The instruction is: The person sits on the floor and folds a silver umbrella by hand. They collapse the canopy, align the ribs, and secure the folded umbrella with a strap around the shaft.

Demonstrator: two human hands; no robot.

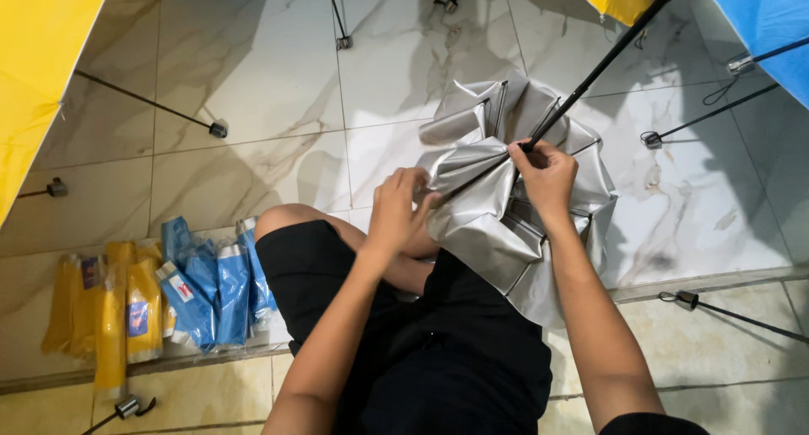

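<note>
A half-collapsed umbrella with a silver canopy [489, 208] lies over my lap, its black shaft [607, 56] running up to the right. My right hand [546, 176] is closed around the shaft where the ribs meet the canopy. My left hand [398, 206] pinches a fold of the silver fabric at its left edge. I sit on a marble tile floor in black shorts, one knee bent.
Folded umbrellas in clear sleeves lie at left, a yellow pile [109, 309] and a blue pile [206, 283]. Open yellow canopies [38, 73] and a blue one [771, 22] stand around, their black handles [147, 105] resting on the floor [253, 64].
</note>
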